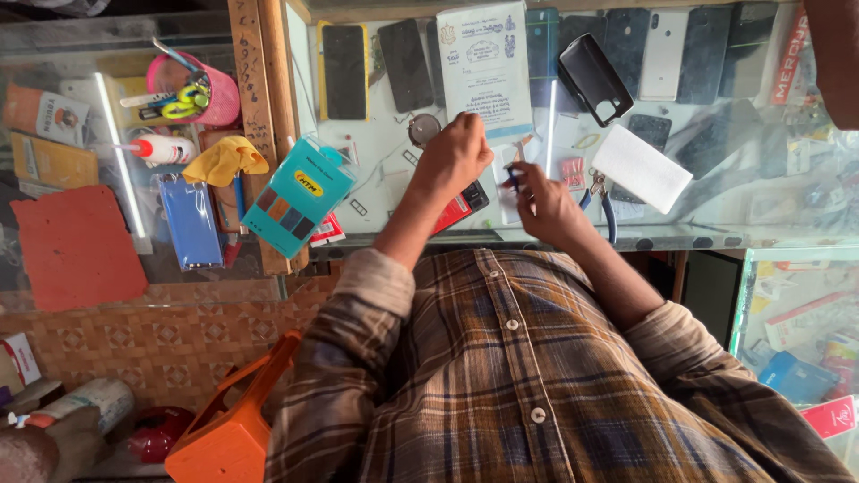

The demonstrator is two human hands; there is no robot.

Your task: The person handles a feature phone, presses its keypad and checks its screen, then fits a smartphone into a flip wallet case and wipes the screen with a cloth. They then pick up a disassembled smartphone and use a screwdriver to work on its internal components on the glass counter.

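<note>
Head view | right hand (544, 199) pinches small blue tool (513, 176), upright | left hand (455, 154) fisted

left hand (456, 156) fisted over glass counter (385, 170) | right hand (541, 199) pinches small dark tool (513, 176) (tip blurred)

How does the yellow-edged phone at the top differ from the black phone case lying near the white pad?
The yellow-edged phone lies flat and square to the counter edge, dark face up; the black phone case lies slanted. The phone has a bright yellow border, while the case is black all over, with a camera cut-out at one end. Both rest on the glass counter, beyond the person's hands.
</note>
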